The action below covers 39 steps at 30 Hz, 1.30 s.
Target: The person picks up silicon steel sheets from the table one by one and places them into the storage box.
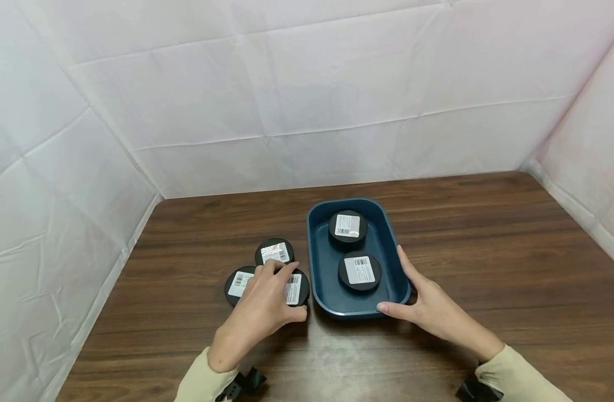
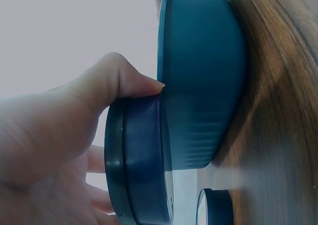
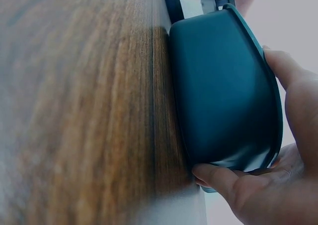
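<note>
My left hand (image 1: 263,304) grips a flat, round black container (image 1: 300,286) by its sides, thumb on the near edge and fingers over the far one. A white barcode label covers part of its top. In the left wrist view this container (image 2: 141,160) is up off the table, beside the tray wall. Two similar containers, one farther back (image 1: 275,251) and one to the left (image 1: 236,286), sit by that hand. With its thumb at the near rim and its fingers along the right side, my right hand (image 1: 429,304) holds a dark blue tray (image 1: 319,279).
Inside the tray are two more labelled black containers, one at the back (image 1: 347,228) and one nearer the front (image 1: 360,271). The brown wooden table (image 1: 488,240) meets white cloth walls (image 1: 337,89) at the back and both sides.
</note>
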Each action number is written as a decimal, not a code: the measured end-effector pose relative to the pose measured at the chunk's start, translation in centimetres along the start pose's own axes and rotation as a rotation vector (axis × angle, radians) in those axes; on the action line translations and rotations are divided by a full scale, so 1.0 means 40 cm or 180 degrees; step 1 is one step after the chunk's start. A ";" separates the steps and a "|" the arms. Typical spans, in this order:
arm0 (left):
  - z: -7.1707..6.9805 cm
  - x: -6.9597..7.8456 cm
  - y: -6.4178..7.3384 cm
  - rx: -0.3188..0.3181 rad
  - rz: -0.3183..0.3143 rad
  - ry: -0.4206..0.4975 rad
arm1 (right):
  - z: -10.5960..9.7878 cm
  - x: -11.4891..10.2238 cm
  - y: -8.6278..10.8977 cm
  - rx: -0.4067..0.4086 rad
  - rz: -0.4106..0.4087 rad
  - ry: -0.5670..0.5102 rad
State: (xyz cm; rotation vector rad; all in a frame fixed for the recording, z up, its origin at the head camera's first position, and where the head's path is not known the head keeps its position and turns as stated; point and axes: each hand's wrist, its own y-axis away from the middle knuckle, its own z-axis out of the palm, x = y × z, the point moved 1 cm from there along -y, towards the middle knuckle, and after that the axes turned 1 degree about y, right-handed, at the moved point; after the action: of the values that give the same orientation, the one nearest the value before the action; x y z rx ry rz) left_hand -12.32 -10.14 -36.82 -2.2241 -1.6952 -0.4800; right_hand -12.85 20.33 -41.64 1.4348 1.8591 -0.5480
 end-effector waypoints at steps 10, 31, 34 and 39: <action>-0.001 0.006 0.003 0.0209 -0.0069 0.0041 | 0.005 -0.002 -0.003 -0.0003 -0.0003 0.0060; -0.025 0.070 -0.036 0.0188 0.0213 0.0134 | 0.003 0.001 -0.002 -0.0027 0.0048 -0.0056; -0.023 0.082 -0.042 0.0198 0.0283 0.0059 | 0.002 0.001 -0.002 -0.0012 0.0052 -0.0029; -0.020 0.100 -0.051 0.0156 0.0280 0.0007 | 0.000 0.000 -0.001 -0.0005 0.0068 -0.0013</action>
State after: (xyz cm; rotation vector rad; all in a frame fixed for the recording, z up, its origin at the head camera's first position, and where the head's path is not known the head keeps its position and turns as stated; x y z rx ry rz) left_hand -13.39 -6.51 -34.27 -2.2510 -1.5828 -0.4149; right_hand -12.91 20.32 -41.65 1.4500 1.8386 -0.5384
